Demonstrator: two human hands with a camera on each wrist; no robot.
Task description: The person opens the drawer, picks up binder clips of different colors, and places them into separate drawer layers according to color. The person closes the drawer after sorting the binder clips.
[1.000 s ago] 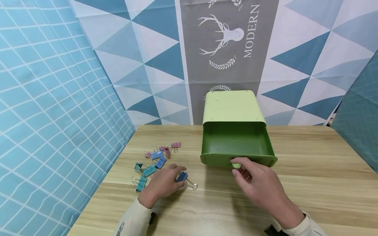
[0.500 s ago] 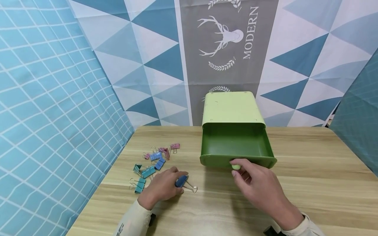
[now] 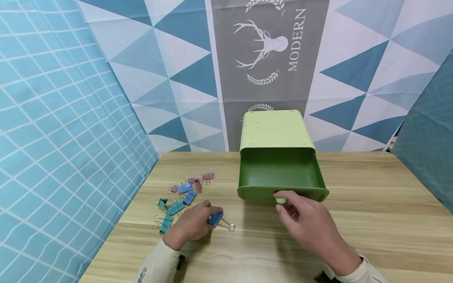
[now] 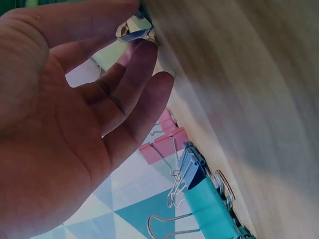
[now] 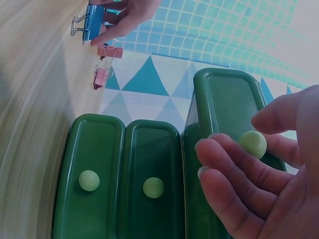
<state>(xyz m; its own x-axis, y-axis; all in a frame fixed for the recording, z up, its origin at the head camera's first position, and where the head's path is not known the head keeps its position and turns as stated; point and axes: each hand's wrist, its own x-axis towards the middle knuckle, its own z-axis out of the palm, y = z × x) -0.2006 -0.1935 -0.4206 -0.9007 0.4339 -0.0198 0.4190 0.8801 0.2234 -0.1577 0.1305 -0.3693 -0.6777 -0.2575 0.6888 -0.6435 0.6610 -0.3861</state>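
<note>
My left hand point(image 3: 194, 222) pinches a blue binder clip point(image 3: 215, 218) between thumb and fingertips, low over the wooden table. The clip's wire handles point to the right, toward the front. With curled fingers, my right hand point(image 3: 311, 226) holds the round light-green knob point(image 5: 252, 144) of the top drawer. That green drawer point(image 3: 253, 192) is pulled out of its light-green cabinet point(image 3: 276, 127), and its visible inside is bare. Smaller binder clips lie loose left of the left hand: teal ones point(image 3: 166, 223), blue ones point(image 3: 190, 197) and pink ones point(image 3: 208, 176).
Below the pulled-out drawer, two closed drawers show in the right wrist view, a middle drawer point(image 5: 152, 149) and a bottom drawer point(image 5: 94, 144), each with a round knob. Patterned cloth point(image 3: 187, 78) hangs behind the wooden table point(image 3: 371, 196); blue checked cloth point(image 3: 63, 129) borders its left.
The blue binder clip has tilted slightly between the left fingers, which sit closer around it than half a second ago. The right hand stays on the knob. The head view has shifted slightly.
</note>
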